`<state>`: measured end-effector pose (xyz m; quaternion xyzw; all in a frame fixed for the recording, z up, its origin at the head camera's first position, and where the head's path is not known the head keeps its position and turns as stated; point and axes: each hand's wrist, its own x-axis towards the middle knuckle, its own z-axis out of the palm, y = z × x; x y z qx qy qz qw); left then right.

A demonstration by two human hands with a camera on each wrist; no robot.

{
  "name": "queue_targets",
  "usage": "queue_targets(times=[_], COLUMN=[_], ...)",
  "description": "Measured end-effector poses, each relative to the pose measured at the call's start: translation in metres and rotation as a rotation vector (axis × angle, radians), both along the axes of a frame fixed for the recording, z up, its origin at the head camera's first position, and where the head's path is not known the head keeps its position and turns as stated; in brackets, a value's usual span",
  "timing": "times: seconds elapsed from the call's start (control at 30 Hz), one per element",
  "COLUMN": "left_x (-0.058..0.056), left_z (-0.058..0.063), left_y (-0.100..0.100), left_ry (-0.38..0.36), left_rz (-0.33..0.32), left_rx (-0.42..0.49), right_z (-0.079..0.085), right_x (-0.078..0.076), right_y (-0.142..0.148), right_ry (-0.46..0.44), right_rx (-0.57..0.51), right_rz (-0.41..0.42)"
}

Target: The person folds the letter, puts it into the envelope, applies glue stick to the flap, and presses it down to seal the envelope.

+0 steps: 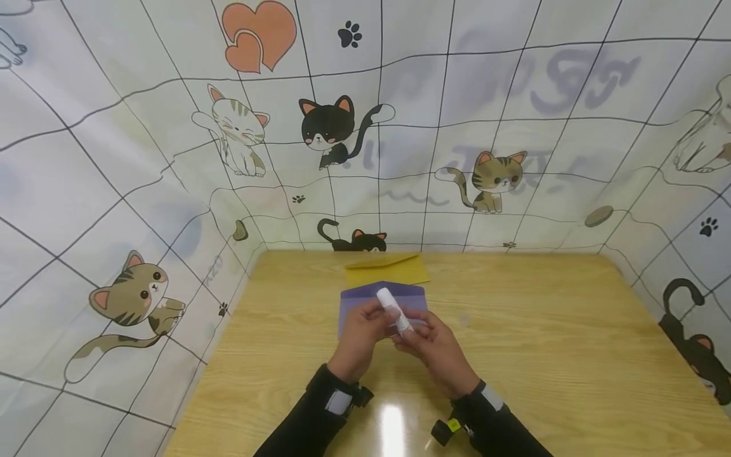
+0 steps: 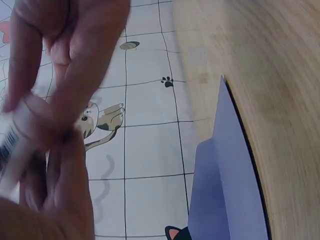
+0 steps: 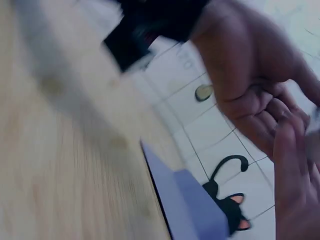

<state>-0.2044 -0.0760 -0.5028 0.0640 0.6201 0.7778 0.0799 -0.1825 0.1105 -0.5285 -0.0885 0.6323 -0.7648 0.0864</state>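
A white glue stick (image 1: 386, 298) is held at a slant between both hands over a purple envelope (image 1: 351, 300), its upper end pointing away and to the left. My left hand (image 1: 361, 328) grips the tube around its middle with the thumb and curled fingers. The lower end is pinched between the thumb and fingers of my right hand (image 1: 438, 350). In the left wrist view the glue stick (image 2: 16, 152) is blurred and shows a barcode. The purple envelope (image 2: 240, 170) lies with its pointed flap raised, partly hidden behind the hands in the head view.
Behind the purple envelope lies a yellow envelope (image 1: 388, 273), its flap lifted toward the back edge of the wooden table (image 1: 548, 343). A cat-print sheet (image 1: 434, 146) hangs behind the table and along both sides. Each wrist carries a black strap with a small camera.
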Motion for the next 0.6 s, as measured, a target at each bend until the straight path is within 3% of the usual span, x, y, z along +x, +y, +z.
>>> queue_targets(times=[0.13,0.2,0.27,0.4,0.47,0.53,0.6], left_x=[0.0,0.0,-0.001,-0.003,-0.005,-0.006,-0.007], left_z=[-0.006,-0.007,-0.006,-0.004,-0.003,-0.002,-0.002], left_y=[0.013,0.016,0.015,0.004,-0.003,-0.007,-0.008], left_ry=[-0.013,-0.006,0.003,0.008,0.01,0.012,0.01], left_rz=[0.144,0.175,0.168,0.058,-0.013,-0.068,-0.085], left_rx=[0.007,-0.007,-0.02,-0.012,-0.007,-0.006,-0.006], right_z=[-0.002,-0.004,-0.005,-0.004,-0.005,-0.006,-0.007], right_x=[0.0,-0.001,-0.002,-0.007,-0.009,-0.011,-0.01], right_y=[-0.014,-0.017,-0.014,0.001,0.008,0.011,0.011], right_ry=[0.324,0.408,0.359,0.008,-0.09,-0.123,-0.13], right_rx=[0.479,0.585,0.455,-0.076,-0.259,-0.356,-0.377], right_rz=[-0.275,-0.322,-0.2,0.165,0.31,0.381,0.36])
